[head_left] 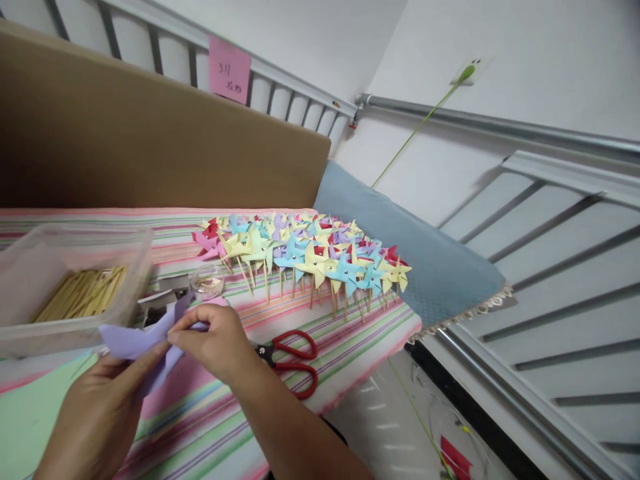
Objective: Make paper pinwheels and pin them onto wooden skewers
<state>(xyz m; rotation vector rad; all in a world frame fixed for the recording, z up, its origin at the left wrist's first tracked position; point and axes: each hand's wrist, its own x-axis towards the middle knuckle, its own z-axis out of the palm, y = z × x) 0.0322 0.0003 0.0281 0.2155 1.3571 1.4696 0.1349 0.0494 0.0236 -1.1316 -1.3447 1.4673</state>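
Note:
Both my hands hold a piece of lilac paper over the striped cloth. My left hand pinches its lower edge with the thumb on top. My right hand is closed on the paper's right side, fingers pressed together at a fold. Behind the paper lies a row of several finished paper pinwheels on wooden sticks, in yellow, blue, pink, red and purple. Red-handled scissors rest on the cloth just right of my right wrist.
A clear plastic box with wooden sticks stands at the left. A small clear cup sits behind the paper. A cardboard sheet stands at the back, a blue cushion to the right, and metal bed rails beyond.

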